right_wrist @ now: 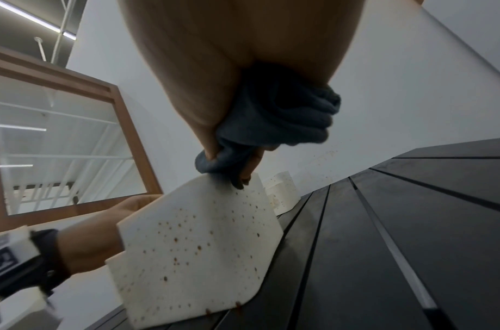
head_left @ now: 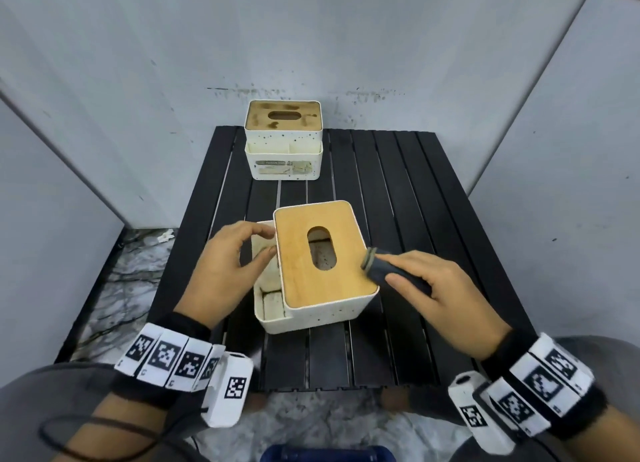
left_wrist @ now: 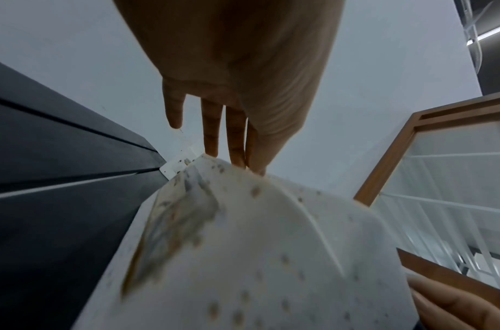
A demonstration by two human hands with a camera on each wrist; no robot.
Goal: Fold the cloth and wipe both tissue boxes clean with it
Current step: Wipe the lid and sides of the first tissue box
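The near tissue box [head_left: 322, 274] sits on the black slatted table [head_left: 415, 198] close to the person, turned askew — the long oval slot in its wooden lid runs from the near right toward the far left, and its open side compartments face left. The left hand [head_left: 221, 271] steadies it there, fingers [left_wrist: 212, 129] nearly straight with their tips on the compartment rim, gripping nothing. The right hand [head_left: 440, 288] curls round the folded dark cloth [head_left: 391, 267] — its bunched end rests on the lid's right edge — while the far tissue box [head_left: 284, 139], its lid stained, stands square at the table's back edge.
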